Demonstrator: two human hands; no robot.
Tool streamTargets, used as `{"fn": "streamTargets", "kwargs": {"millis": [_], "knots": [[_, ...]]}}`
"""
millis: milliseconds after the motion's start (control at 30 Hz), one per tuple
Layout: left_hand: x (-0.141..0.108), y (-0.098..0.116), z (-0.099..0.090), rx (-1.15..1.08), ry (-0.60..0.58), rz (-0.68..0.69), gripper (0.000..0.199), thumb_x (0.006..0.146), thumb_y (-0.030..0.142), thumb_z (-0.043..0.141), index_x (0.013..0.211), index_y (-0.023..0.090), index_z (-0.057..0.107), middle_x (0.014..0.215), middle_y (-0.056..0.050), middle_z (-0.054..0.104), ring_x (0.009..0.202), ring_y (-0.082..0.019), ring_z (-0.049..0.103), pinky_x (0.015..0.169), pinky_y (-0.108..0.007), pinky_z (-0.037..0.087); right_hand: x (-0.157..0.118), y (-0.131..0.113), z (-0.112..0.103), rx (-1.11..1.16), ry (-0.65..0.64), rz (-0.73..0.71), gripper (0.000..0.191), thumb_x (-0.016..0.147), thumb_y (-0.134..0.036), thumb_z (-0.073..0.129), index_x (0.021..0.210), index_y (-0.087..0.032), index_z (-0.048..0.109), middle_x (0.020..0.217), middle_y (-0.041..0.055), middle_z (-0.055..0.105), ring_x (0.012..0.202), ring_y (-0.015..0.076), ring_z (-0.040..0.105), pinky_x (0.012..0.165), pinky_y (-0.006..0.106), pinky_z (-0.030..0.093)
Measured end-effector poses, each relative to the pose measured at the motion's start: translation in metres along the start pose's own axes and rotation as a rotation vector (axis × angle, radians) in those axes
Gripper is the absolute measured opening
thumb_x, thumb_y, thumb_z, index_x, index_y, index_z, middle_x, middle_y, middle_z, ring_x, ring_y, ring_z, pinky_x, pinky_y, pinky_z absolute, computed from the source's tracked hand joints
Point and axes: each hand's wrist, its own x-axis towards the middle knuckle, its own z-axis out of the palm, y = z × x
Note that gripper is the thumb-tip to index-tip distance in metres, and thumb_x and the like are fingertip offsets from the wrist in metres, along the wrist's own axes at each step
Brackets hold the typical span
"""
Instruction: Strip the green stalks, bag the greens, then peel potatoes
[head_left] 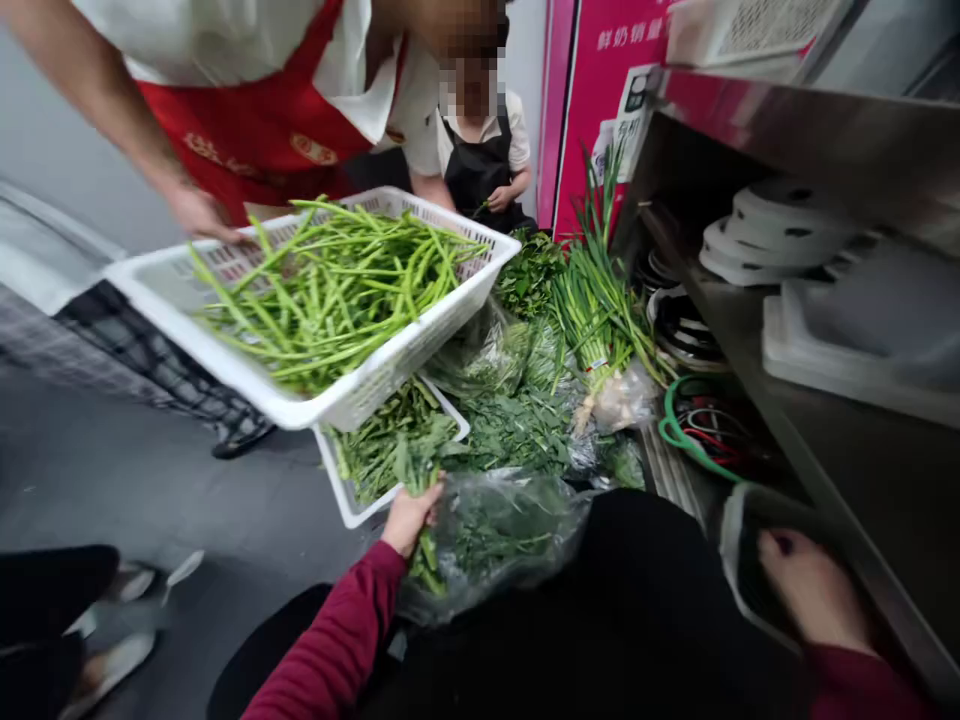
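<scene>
My left hand [411,515] is closed around a bunch of leafy green stalks [420,462], upright beside an open clear plastic bag [517,530] of leafy greens. Just beyond it, a white basket [351,515] on the floor holds cut green stems. At the right, my right hand [814,590] reaches over a grey bin [739,530] beside the shelf; motion blur hides what its fingers do. In front, a person in a red apron [247,140] grips a large white basket [397,370] heaped with long green stalks [337,290], tilted above the lower basket.
More leafy greens [517,435] and a bundle of spring onions [596,310] lie on the floor ahead. A metal shelf [750,370] with stacked white lids runs along the right, near a green-rimmed basket [675,430]. Another person in a black apron [480,170] sits behind.
</scene>
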Motion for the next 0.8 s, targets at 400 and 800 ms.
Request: {"fn": "streamTargets", "kwargs": {"millis": [400,800], "knots": [[-0.138,0.015,0.024,-0.329,-0.546,-0.025,0.046,0.074,0.038,0.071,0.107,0.009,0.058,0.046,0.009,0.037,0.036,-0.004,0.030,0.041,-0.021,0.030,-0.135,-0.252,0.007,1.014,-1.314,-0.090,0.043,0.069,-0.049,0.069,0.091,-0.015,0.058,0.062,-0.0029,0.053,0.047,0.0081,0.043,0.043,0.021,0.031],[-0.163,0.003,0.017,-0.373,-0.325,0.071,0.046,0.066,0.043,0.076,0.095,0.015,0.055,0.042,0.012,0.038,0.035,-0.005,0.029,0.040,-0.019,0.031,-0.168,-0.277,0.026,1.259,-0.629,-0.338,0.012,0.075,-0.030,0.061,0.077,-0.021,0.053,0.064,-0.0027,0.050,0.056,0.0129,0.048,0.053,0.025,0.044]]}}
